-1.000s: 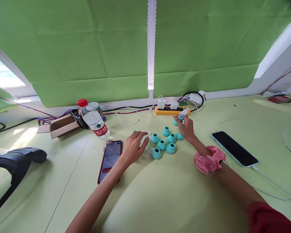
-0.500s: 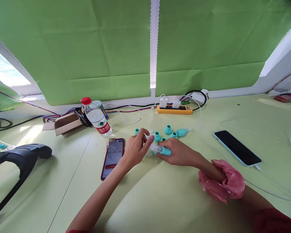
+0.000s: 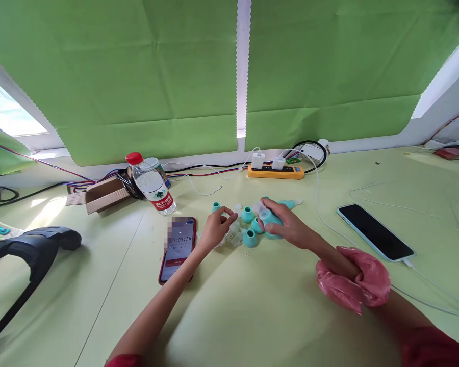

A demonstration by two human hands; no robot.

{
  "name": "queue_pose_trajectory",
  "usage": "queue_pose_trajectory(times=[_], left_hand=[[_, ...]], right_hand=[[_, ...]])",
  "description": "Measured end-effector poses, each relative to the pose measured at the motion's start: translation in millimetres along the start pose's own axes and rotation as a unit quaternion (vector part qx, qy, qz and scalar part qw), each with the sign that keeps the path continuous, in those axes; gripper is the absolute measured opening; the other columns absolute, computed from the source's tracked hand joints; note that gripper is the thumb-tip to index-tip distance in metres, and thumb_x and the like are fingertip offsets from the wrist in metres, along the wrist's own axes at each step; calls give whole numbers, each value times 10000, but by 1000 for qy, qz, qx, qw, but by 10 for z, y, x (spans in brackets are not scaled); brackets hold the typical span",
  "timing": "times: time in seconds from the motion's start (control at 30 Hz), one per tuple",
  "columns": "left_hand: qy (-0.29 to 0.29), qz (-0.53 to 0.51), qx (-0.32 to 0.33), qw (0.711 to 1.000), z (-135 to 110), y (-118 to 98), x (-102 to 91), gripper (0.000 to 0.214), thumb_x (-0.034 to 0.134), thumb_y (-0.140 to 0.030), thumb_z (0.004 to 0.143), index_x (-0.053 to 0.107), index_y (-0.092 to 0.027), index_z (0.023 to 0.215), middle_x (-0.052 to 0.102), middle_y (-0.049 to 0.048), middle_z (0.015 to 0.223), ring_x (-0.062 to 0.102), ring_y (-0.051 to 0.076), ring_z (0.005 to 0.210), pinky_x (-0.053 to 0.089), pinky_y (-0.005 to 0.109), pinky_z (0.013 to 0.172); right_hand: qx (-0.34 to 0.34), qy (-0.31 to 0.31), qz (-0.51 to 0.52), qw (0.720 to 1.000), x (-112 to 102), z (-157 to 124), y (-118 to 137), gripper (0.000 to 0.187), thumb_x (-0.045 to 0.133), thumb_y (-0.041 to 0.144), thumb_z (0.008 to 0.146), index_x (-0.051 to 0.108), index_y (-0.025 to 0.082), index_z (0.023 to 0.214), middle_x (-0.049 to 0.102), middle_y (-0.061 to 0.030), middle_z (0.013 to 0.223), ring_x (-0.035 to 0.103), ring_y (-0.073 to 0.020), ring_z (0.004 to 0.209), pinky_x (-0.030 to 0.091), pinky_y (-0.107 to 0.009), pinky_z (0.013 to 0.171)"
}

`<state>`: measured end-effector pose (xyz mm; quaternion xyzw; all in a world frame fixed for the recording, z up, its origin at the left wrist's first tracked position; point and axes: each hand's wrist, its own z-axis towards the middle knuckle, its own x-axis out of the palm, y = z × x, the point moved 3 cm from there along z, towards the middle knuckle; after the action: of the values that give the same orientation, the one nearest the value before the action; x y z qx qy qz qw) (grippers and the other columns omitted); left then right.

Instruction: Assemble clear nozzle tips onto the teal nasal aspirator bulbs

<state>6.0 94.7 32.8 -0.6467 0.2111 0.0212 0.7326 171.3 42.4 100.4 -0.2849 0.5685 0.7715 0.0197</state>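
Teal piece (image 3: 272, 227) | translucent tip (image 3: 258, 206) up-left, long axis slanted | right hand (image 3: 290, 224) grasping it; left hand (image 3: 215, 228) cannot tell

Teal piece (image 3: 270, 219) partly hidden by the right hand (image 3: 294, 227), black frame (image 3: 38, 242) (far left) cut off

Right sleeve (image 3: 432, 349) dark red; left sleeve (image 3: 125, 361) red, only edge showing. Bulky pink band (image 3: 377, 283), glossy, ruffled, round right forearm (image 3: 329, 256). Both hands (image 3: 215, 228) bare.
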Motion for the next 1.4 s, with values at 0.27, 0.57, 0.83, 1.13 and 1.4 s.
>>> queue_pose_trajectory(times=[0.27, 0.57, 0.83, 1.13, 1.4], left_hand=[[-49, 57, 53, 996, -118, -190, -21, 197, 494, -256, 749, 610, -143, 861, 560, -1, 628, 494, 74, 489, 387, 184, 453], [-116, -21, 202, 972, -423, -697, -79, 88, 659, -224, 655, 675, -155, 708, 665, 36, 691, 603, 124, 614, 527, 221, 538], [-133, 7, 257, 957, -465, -718, -51, 83, 608, -173, 702, 679, -158, 740, 674, 40, 702, 614, 120, 590, 547, 237, 557], [-189, 36, 317, 929, -533, -709, 32, 91, 593, -126, 709, 666, -163, 749, 672, 40, 745, 613, 124, 640, 519, 245, 587], [-227, 88, 344, 907, -547, -704, 60, 68, 584, -123, 718, 633, -171, 717, 651, 29, 698, 587, 114, 611, 482, 244, 570]], right_hand=[[92, 54, 183, 977, 139, 72, -103, 139, 449, 189, 655, 481, 165, 787, 531, 9, 684, 475, -115, 621, 363, -237, 580], [130, 32, 408, 903, 314, 43, -135, 168, 384, 242, 631, 482, 143, 725, 543, -20, 501, 463, -125, 410, 354, -246, 419], [131, 32, 454, 881, 367, -3, -50, 187, 382, 255, 619, 479, 144, 734, 522, -12, 471, 435, -121, 378, 329, -242, 381], [75, -39, 399, 913, 394, -21, -96, 125, 385, 238, 682, 458, 172, 760, 521, 14, 521, 458, -115, 433, 367, -250, 441], [72, -51, 378, 921, 406, -46, -92, 106, 390, 250, 706, 443, 180, 764, 521, 10, 562, 469, -114, 472, 370, -237, 447]])
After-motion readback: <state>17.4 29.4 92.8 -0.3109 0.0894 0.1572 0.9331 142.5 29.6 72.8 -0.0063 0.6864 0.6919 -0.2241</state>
